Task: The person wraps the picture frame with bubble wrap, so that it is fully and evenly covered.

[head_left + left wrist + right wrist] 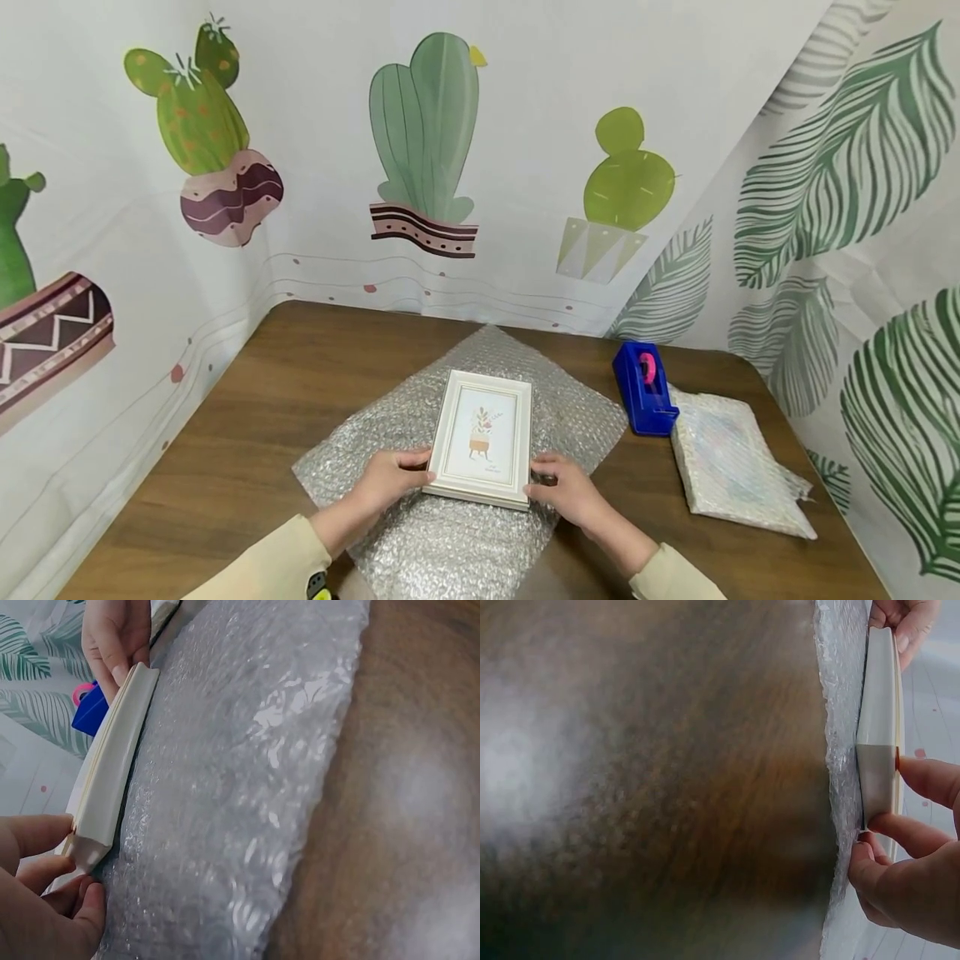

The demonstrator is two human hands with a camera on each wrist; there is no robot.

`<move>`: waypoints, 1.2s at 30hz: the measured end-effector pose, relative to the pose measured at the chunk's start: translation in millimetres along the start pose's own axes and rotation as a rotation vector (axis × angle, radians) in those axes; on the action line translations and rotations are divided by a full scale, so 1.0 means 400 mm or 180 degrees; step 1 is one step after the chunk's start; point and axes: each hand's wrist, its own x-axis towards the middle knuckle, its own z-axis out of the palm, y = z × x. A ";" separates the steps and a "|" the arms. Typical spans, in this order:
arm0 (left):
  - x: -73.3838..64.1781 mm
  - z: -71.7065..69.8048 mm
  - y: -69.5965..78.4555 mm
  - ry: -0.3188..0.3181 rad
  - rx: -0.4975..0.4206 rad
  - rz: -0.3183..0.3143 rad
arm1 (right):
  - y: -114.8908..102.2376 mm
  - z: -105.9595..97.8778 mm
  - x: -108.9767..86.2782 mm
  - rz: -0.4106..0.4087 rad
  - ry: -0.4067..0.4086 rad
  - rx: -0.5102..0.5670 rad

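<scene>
A white picture frame (483,437) with a print of a potted plant lies face up on a sheet of bubble wrap (450,550). My left hand (386,483) holds its left edge near the lower corner, thumb at the rim and fingers along the side. Opposite it, my right hand (572,490) grips the right edge near the other lower corner. Seen in the left wrist view, the frame's side (112,772) rests against the wrap. From the right wrist, fingers (915,832) show pressed to the corner, with some fingertips low beside the wrap.
A blue tape dispenser (645,392) with a pink core stands at the back right of the wooden table (225,467). Beside it lies a flat bubble-wrapped package (738,467). A cloth wall covering (517,167) with printed cacti and leaves rises behind the table.
</scene>
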 end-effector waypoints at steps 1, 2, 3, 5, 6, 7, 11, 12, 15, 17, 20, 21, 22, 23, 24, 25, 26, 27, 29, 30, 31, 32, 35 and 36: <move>0.001 -0.001 0.000 -0.0019 0.0006 0.0002 | 0.000 0.000 0.000 0.0003 -0.0003 0.0010; 0.002 -0.002 0.000 -0.0038 0.0006 0.0003 | 0.001 0.000 -0.001 0.0011 -0.0002 0.0012; 0.002 -0.003 0.002 -0.0058 0.0019 0.0009 | 0.002 0.000 -0.001 0.0015 0.0000 0.0015; 0.003 -0.006 0.004 -0.0094 0.0040 0.0016 | 0.003 0.000 -0.001 0.0012 0.0002 0.0018; 0.003 -0.007 0.004 -0.0104 0.0046 0.0002 | 0.004 0.001 -0.002 0.0008 0.0001 0.0011; 0.004 -0.009 0.004 -0.0116 0.0056 0.0005 | 0.004 0.001 -0.002 0.0005 0.0002 0.0004; 0.007 -0.012 0.003 -0.0145 0.0117 0.0033 | 0.002 0.000 -0.003 -0.0066 0.0011 -0.0050; 0.008 -0.012 0.002 -0.0148 0.0126 0.0031 | 0.001 0.000 -0.004 -0.0090 0.0005 -0.0054; 0.007 -0.013 0.000 -0.0160 0.0155 0.0032 | 0.002 0.000 -0.004 -0.0183 -0.0007 -0.0084; 0.006 -0.015 -0.002 -0.0185 0.0200 0.0068 | 0.003 0.000 -0.004 -0.0205 -0.0007 -0.0110; 0.005 -0.022 -0.001 -0.0266 0.0341 0.0176 | 0.005 -0.001 -0.003 -0.0160 0.0003 -0.0192; 0.005 -0.025 -0.001 -0.0310 0.0429 0.0257 | 0.005 -0.001 -0.004 -0.0151 0.0014 -0.0251; 0.006 -0.030 0.000 -0.0356 0.0533 0.0347 | 0.004 -0.002 -0.004 -0.0162 0.0036 -0.0321; 0.007 -0.035 0.001 -0.0406 0.0655 0.0435 | 0.002 -0.003 -0.006 -0.0187 0.0086 -0.0405; 0.008 -0.040 0.002 -0.0447 0.0784 0.0516 | 0.001 -0.003 -0.008 -0.0257 0.0158 -0.0526; 0.010 -0.046 0.003 -0.0493 0.0918 0.0606 | -0.001 -0.003 -0.012 -0.0371 0.0259 -0.0661; 0.013 -0.051 0.004 -0.0528 0.1055 0.0713 | -0.002 -0.002 -0.017 -0.0522 0.0368 -0.0791; 0.016 -0.057 0.006 -0.0553 0.1176 0.0818 | -0.003 -0.001 -0.023 -0.0743 0.0472 -0.0936; 0.024 -0.067 0.009 -0.0623 0.1403 0.0956 | -0.005 0.004 -0.037 -0.1315 0.0628 -0.1239; 0.028 -0.072 0.012 -0.0664 0.1496 0.1012 | -0.007 0.008 -0.045 -0.1653 0.0648 -0.1428; 0.033 -0.076 0.013 -0.0717 0.1595 0.1080 | -0.008 0.012 -0.054 -0.1986 0.0600 -0.1601; 0.038 -0.080 0.013 -0.0769 0.1688 0.1135 | -0.011 0.017 -0.063 -0.2318 0.0487 -0.1750; 0.060 -0.081 0.012 -0.1003 0.1962 0.1367 | -0.015 0.031 -0.089 -0.3061 -0.0067 -0.2140; 0.066 -0.080 0.012 -0.1064 0.2026 0.1434 | -0.017 0.036 -0.096 -0.3229 -0.0271 -0.2240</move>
